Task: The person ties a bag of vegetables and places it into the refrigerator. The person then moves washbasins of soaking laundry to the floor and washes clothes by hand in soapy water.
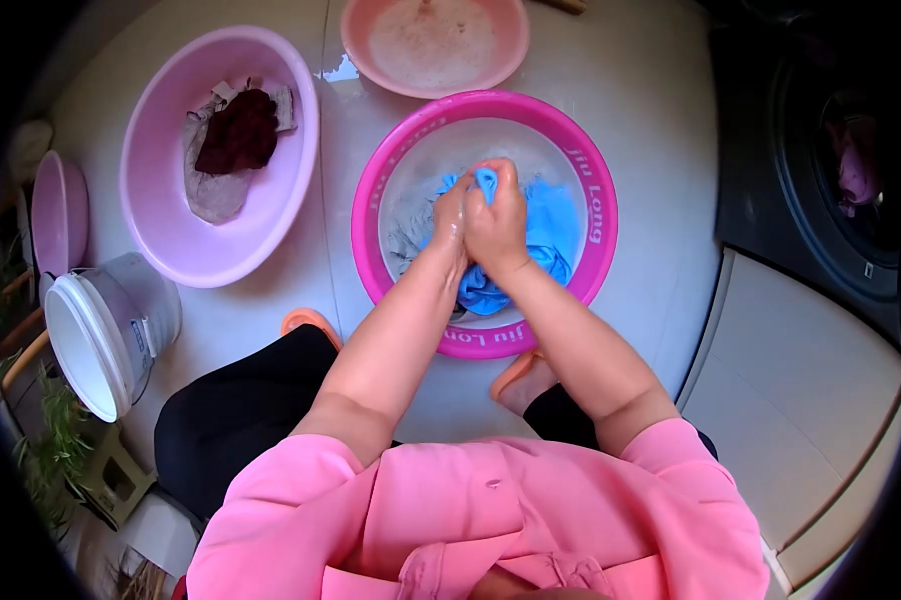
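Note:
Both my hands are together over a bright pink basin [598, 205] of water with "Jiu Long" lettering on its rim. My right hand [497, 225] is closed round a bright blue cloth [552, 232], and a fold of it pokes out at the top of the fist. Pressed against it, my left hand [450, 215] is closed on the same cloth, its wet fingers partly hidden. The rest of the cloth spreads below and to the right of my hands in the water. Greyish fabric [402, 240] shows in the water on the left side.
A large lilac basin [155, 190] at left holds dark red [238, 132] and grey cloths. Behind stands a pink basin [435, 85] of cloudy water. A white bucket [95, 345] lies tilted at left, near plants [55, 440]. At right is a dark front-loading washing machine [770, 190].

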`<move>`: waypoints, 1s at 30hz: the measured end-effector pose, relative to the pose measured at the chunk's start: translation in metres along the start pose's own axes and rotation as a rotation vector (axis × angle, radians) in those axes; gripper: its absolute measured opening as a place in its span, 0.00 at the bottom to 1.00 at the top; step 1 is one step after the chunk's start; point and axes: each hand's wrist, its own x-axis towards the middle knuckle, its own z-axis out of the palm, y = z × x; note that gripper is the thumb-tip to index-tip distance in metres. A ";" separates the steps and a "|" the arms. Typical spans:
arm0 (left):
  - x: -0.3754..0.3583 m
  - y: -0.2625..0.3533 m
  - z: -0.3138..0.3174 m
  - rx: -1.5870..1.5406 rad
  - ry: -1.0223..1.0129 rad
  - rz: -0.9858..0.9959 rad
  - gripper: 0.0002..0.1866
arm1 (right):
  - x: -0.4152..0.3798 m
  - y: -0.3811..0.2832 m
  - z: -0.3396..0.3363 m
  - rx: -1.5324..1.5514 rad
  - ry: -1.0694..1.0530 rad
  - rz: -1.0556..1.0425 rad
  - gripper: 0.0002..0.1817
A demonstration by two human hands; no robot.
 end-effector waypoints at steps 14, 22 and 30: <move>0.014 0.009 -0.003 -0.447 0.073 -0.261 0.29 | 0.053 0.100 -0.034 0.330 -0.056 0.477 0.18; 0.030 0.001 -0.045 -0.174 0.028 -0.138 0.24 | 0.057 0.080 -0.077 0.724 -0.218 0.846 0.22; 0.058 -0.023 -0.030 0.780 0.410 0.249 0.18 | 0.050 0.096 -0.022 -0.792 -0.353 0.074 0.17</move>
